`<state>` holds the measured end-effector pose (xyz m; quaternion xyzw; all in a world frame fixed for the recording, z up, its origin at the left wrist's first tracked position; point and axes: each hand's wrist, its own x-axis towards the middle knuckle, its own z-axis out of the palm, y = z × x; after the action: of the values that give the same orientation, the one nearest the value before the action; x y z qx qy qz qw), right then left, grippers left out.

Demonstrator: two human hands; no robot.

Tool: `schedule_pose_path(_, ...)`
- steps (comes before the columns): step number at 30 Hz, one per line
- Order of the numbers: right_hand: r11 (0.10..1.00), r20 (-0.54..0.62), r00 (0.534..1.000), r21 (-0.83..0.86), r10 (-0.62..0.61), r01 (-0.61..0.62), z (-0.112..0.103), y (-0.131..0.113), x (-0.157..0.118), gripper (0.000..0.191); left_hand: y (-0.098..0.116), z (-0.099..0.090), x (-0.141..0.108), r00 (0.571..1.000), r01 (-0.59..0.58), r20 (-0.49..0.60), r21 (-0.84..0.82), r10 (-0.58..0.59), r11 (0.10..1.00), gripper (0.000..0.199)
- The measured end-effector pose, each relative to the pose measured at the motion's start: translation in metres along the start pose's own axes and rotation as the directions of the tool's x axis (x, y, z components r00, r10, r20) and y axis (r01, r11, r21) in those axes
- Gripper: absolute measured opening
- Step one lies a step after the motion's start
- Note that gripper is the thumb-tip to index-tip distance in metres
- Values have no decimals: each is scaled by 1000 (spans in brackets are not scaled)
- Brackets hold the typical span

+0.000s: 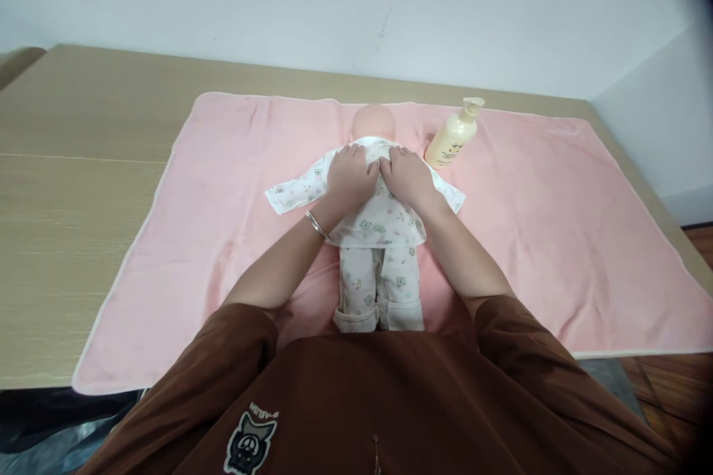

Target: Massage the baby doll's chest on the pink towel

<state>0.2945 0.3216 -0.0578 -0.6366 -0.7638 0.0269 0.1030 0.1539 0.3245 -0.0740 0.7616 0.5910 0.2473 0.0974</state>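
Observation:
A baby doll (373, 121) lies on a pink blanket (540, 223), the back of its bald head uppermost. It wears a white printed top (382, 219) with the sleeves spread, and matching trousers (357, 282) with turned-up cuffs. On the upper left of the doll's back rests my left hand (352, 172), palm down, a silver bangle at the wrist. My right hand (409, 174) lies flat on the upper right of the back, the thumbs close together. Both hands have their fingers laid over the cloth, holding nothing.
A pale yellow pump bottle (452, 139) stands on the blanket, right of the doll's shoulder. The blanket covers much of a wooden table (67, 215). A white wall (278, 7) rises behind the table's back edge.

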Motion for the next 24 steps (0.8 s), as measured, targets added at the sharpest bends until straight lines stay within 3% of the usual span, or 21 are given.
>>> schedule_pose_path(5, 990, -28, 999, -135, 28, -31, -7, -17, -16, 38, -8, 3, 8, 999, 24, -20, -43, -25, 999, 24)
schedule_pose_path(24, 990, -2, 996, -116, 84, -83, -9, -15, -10, 41, -12, 13, 7, 998, 13, -63, -62, -17, 998, 27)
